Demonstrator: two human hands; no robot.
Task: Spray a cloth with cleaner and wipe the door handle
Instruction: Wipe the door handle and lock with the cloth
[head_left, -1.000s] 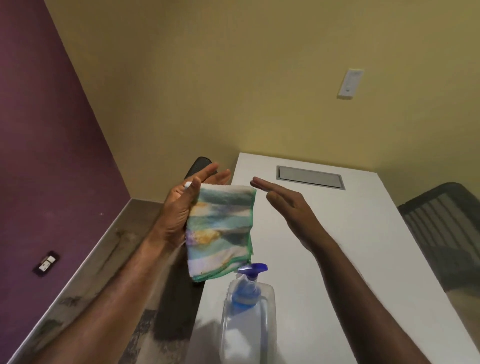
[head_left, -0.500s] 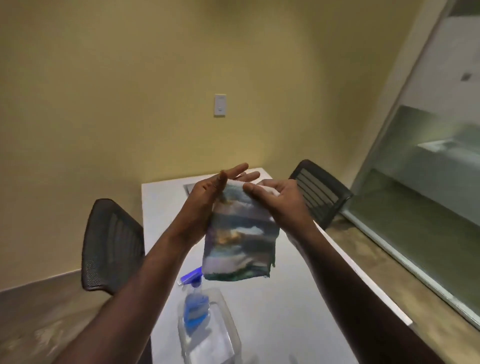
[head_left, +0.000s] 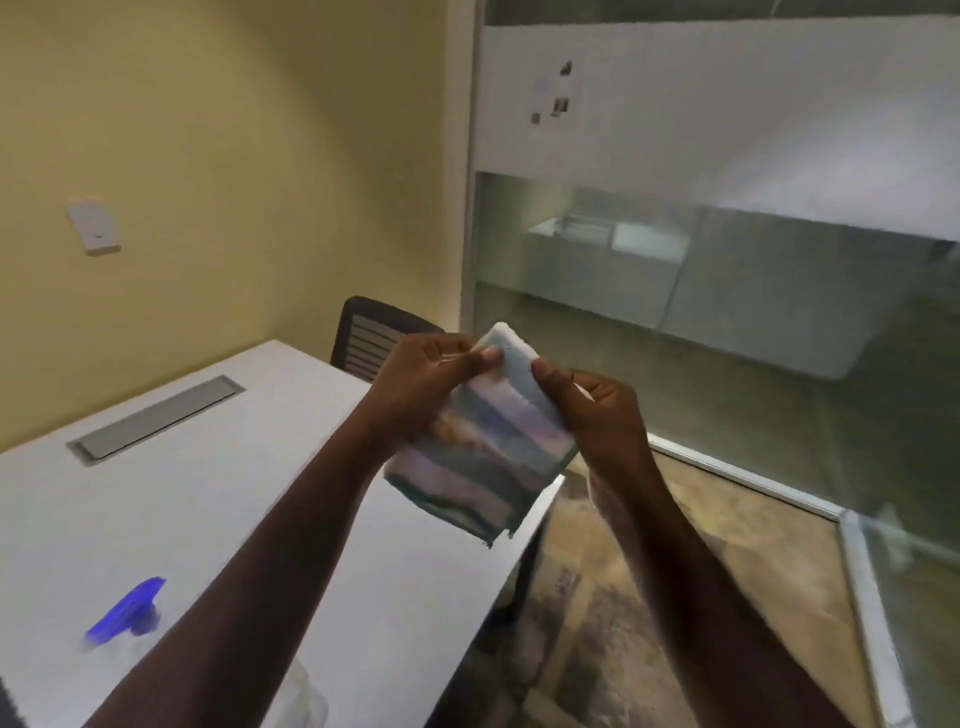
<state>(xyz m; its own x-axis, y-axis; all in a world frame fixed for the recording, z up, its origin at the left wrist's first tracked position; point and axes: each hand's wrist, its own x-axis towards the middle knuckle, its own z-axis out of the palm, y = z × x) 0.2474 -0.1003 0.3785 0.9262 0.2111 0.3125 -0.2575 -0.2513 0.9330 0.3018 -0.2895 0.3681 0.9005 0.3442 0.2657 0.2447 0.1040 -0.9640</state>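
Pastel-striped and folded, the one soft cloth (head_left: 485, 457) with its green-stitched edge hangs in mid-air past the corner of the white table (head_left: 249, 499), with the left hand (head_left: 423, 387) and the right hand (head_left: 597, 415) both pinched shut on its upper edge. Judging by this, the task sits early: whether the cloth has been sprayed cannot be told, and the wiping seems still ahead, since no door handle is in view. Counted, there is one clear spray bottle with a blue trigger (head_left: 127, 613) standing at the table's near edge, well apart from the cloth, and one dark mesh-backed chair (head_left: 371, 338) behind the table.
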